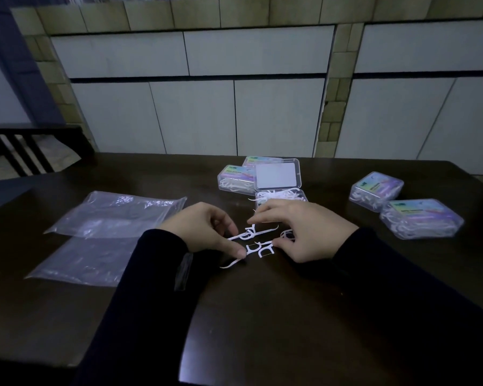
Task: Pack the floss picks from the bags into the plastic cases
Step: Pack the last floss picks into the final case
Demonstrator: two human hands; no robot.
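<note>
Several white floss picks (258, 245) lie loose on the dark table between my hands. My left hand (204, 232) has its fingers curled down onto the picks, the thumb tip pressing one near its handle. My right hand (301, 232) curls over the picks from the right, fingertips pinching at them. Just behind my right hand stands an open clear plastic case (279, 176) with its lid up and picks piled inside. Two flat clear bags (115, 215) lie to the left.
Two closed, filled cases (234, 178) sit behind the open one. Two more filled cases (377, 189) stand at the right. A dark chair back (25, 146) is at the far left, and a tiled wall rises beyond the table's far edge.
</note>
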